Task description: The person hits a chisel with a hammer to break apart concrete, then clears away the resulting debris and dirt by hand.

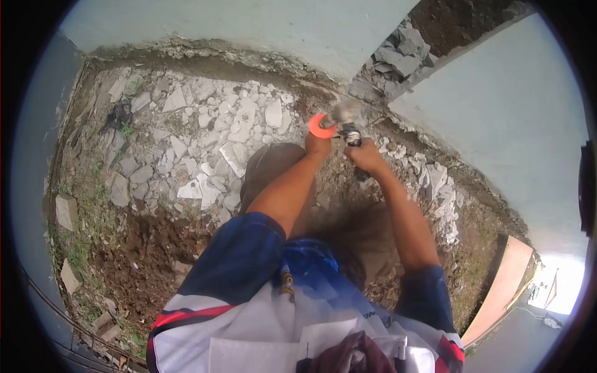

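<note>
**Orange-guarded tool and hammer at the wall foot, rubble all round**

We record both hands closed and close together. Our left hand (pixel 318 144) is wrapped round a tool just below its orange guard (pixel 322 125); it looks like a chisel, though its tip is hidden. Our right hand (pixel 368 155) grips the dark handle of what we take for a hammer (pixel 351 135). Its head is blurred beside the guard, so we cannot tell whether the two touch.

Extent of work, as judged: much pale rubble (pixel 249 118) lies broken and loose, spread in front of the wall (pixel 236 28). The wall's lower edge is ragged, with crumbly material attached along its length, so the breaking looks partial. The rubble lies scattered, neither piled nor bagged. We cannot tell how deep the broken layer goes.

Surroundings: a second wall (pixel 497 99) stands to the right, and more slabs (pixel 404 53) lie in the gap between the two. Bare soil (pixel 149 248) shows on the left, with a loose block (pixel 66 212) near the side wall. An orange-brown board (pixel 500 289) lies at lower right. Obstructions noted: our knee (pixel 273 168) is close behind the left hand, and loose fragments crowd the footing.
</note>
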The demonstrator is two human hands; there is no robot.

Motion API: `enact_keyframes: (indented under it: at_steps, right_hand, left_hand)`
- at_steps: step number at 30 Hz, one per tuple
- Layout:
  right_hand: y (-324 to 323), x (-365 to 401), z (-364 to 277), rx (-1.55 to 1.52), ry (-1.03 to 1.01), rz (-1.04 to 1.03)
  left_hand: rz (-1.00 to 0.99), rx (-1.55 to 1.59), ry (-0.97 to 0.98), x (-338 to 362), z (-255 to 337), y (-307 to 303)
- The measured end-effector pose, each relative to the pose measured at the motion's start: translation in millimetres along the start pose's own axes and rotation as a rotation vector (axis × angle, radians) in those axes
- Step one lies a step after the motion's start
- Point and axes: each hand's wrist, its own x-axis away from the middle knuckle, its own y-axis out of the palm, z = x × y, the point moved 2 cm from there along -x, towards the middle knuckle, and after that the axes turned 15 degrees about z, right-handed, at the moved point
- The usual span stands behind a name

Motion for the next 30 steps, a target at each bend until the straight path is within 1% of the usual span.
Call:
enact_keyframes:
  at_steps: [1, 2, 3, 4, 5, 6, 7, 9, 10, 13, 14, 16, 19, 21, 23, 25, 28, 30]
  right_hand:
    - [9, -11, 36, -0.3, 0.1, -0.107]
    - [-12, -13, 30, -0.047, -0.047, 0.089]
    - [-20, 15, 43, 0.207, -0.125, 0.256]
    - [-24, 43, 77, -0.001, -0.002, 0.176]
    - [-33, 40, 90, -0.215, 0.058, 0.135]
    - [-38, 42, 94, -0.399, 0.129, 0.155]
    - [-36, 74, 114, -0.578, 0.244, 0.157]
    - [-29, 111, 145, -0.703, 0.281, 0.239]
    - [-26, 118, 153, -0.768, 0.287, 0.275]
    - [-24, 130, 166, -0.979, 0.387, 0.382]
    - [-23, 128, 167, -1.041, 0.384, 0.421]
    - [-20, 121, 173, -1.118, 0.358, 0.463]
    - [-23, 119, 177, -1.178, 0.362, 0.456]
    - [-21, 119, 179, -1.2, 0.384, 0.436]
    - [-20, 117, 180, -1.209, 0.358, 0.424]
    - [-21, 118, 174, -1.173, 0.337, 0.439]
    - [-21, 116, 171, -1.149, 0.296, 0.417]
    - [-19, 121, 166, -1.101, 0.281, 0.402]
  left_hand:
    - [-0.017, -0.046, -0.029, 1, -9, -1]
    - [0.288, 0.231, 0.192, 1, -3, -1]
    - [0.17, 0.147, 0.162, -9, -4, 1]
    - [0.003, 0.043, 0.091, 12, -16, 2]
    - [-0.11, -0.031, 0.057, 4, -12, 11]
    - [-0.085, -0.052, 0.062, 12, 11, -1]
    - [-0.171, -0.05, 0.073, 17, 15, 3]
    - [-0.344, -0.06, 0.085, 29, 12, 7]
    - [-0.447, -0.013, 0.18, 41, 27, -1]
    - [-0.508, 0.197, 0.292, 76, 33, 3]
    - [-0.494, 0.219, 0.272, 86, 33, -2]
    - [-0.457, 0.285, 0.246, 94, 54, -13]
    - [-0.276, 0.361, 0.263, 73, 44, -13]
    - [-0.088, 0.199, 0.178, 45, 34, -17]
    - [0.113, 0.013, 0.295, 5, -1, -3]
    - [0.213, 0.006, 0.231, -13, 7, -7]
    - [0.188, 0.036, 0.409, -22, 16, -6]
    - [0.102, -0.009, 0.439, -26, 16, -11]
